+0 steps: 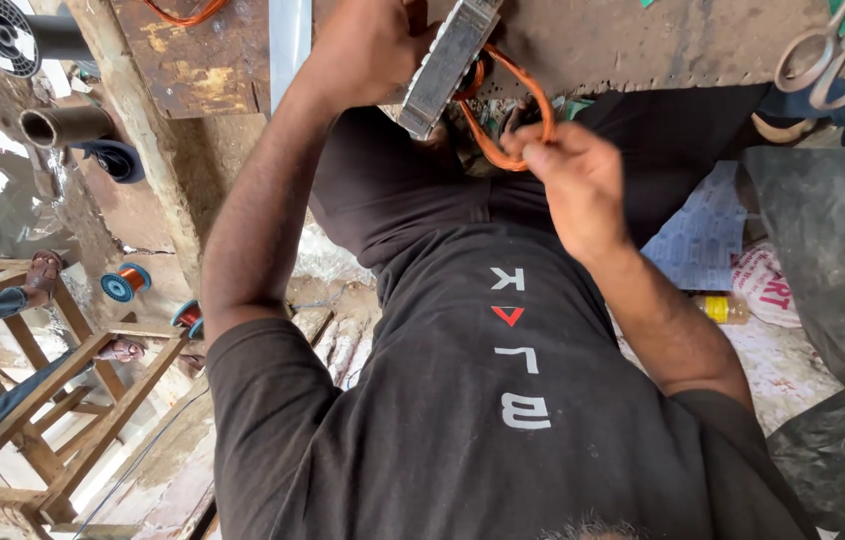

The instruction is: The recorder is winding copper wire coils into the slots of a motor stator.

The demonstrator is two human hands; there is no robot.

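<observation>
The left hand is clamped on a grey ribbed metal block, long axis tilted away. Beside it, the right hand pinches a glossy orange wire loop threaded through the block.

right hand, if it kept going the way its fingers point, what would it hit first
The right hand pinches an orange wire loop, fingers aimed up-left. Going straight on, it would probably meet the grey metal block that the left hand holds against the workbench. Depth is unclear, so this is a guess.

Two hands, one metal block, one orange wire coil, two scissors, three spools.
</observation>
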